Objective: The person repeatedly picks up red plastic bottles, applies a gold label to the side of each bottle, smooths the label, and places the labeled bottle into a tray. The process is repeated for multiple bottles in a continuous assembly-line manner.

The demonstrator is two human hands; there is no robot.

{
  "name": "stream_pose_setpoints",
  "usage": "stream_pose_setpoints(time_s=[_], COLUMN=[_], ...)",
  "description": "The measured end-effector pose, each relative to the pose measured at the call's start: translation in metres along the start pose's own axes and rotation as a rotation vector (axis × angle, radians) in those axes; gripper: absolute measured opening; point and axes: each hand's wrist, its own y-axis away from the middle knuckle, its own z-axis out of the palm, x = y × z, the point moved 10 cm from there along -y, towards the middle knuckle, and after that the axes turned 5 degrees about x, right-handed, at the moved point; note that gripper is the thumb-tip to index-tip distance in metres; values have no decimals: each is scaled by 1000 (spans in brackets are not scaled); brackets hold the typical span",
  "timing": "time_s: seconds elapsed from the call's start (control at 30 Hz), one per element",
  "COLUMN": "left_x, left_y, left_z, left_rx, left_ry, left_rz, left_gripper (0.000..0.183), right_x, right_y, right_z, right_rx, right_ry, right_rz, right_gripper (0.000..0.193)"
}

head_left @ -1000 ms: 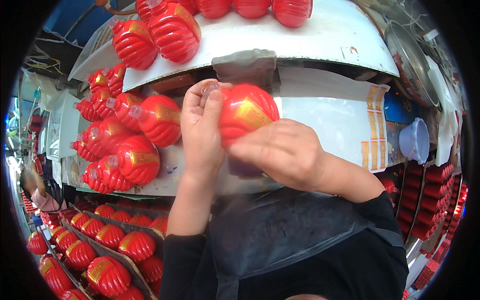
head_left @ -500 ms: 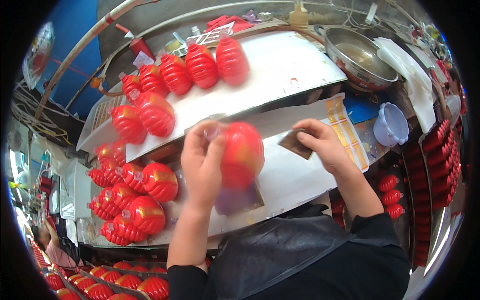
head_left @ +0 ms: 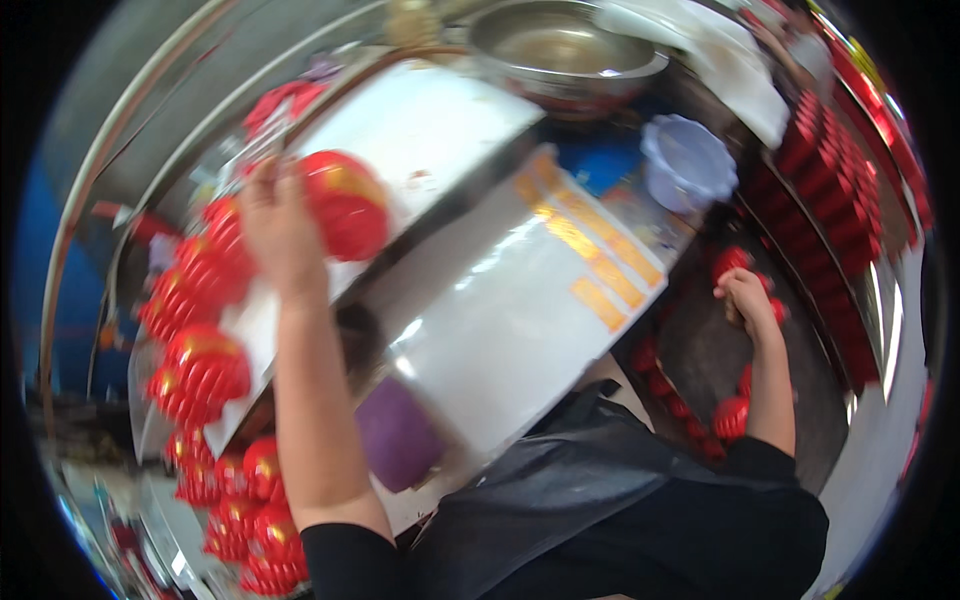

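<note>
My left hand (head_left: pixel 280 215) is raised over the white raised board (head_left: pixel 440 115), its fingers closed round the neck of a round red bottle (head_left: pixel 345 205) with a gold patch. Other ribbed red bottles (head_left: pixel 205 365) stand along the board's left side, close to that hand. Off to the right, my right hand (head_left: pixel 750 295) is closed above the dark bin where red bottles (head_left: pixel 733 262) lie. A small brown edge shows beneath its fingers, apparently the flat brown piece seen before. A purple pad (head_left: pixel 400 435) lies at the near left of the worktable.
Gold labels (head_left: pixel 590 255) lie in strips on the white sheet (head_left: pixel 470 310). A large metal basin (head_left: pixel 565 50) and a pale violet tub (head_left: pixel 688 165) stand at the back. More red bottles (head_left: pixel 255 530) crowd the lower left, and stacked red rows (head_left: pixel 825 165) fill the far right.
The view has turned right. My left hand has carried the red bottle from above the purple pad to the raised board. My right hand has swung outward over the dark bin.
</note>
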Motion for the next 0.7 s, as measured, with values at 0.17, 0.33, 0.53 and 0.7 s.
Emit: stream_pose_setpoints(time_s=[0.17, 0.33, 0.53, 0.7], left_x=[-15, -11, 38, 42], left_y=[-26, -20, 36, 77], left_z=[12, 21, 8, -9], left_rx=[9, 5, 14, -15], left_ry=[-17, -141, -159, -282], left_rz=[7, -89, 87, 12], left_gripper=[23, 36, 41, 35], right_x=[97, 159, 206, 251], right_y=[6, 29, 21, 37], right_z=[-88, -96, -112, -136], right_rx=[467, 530, 477, 452], right_ry=[787, 910, 953, 1101], right_rz=[0, 187, 350, 394], right_gripper=[25, 59, 57, 43])
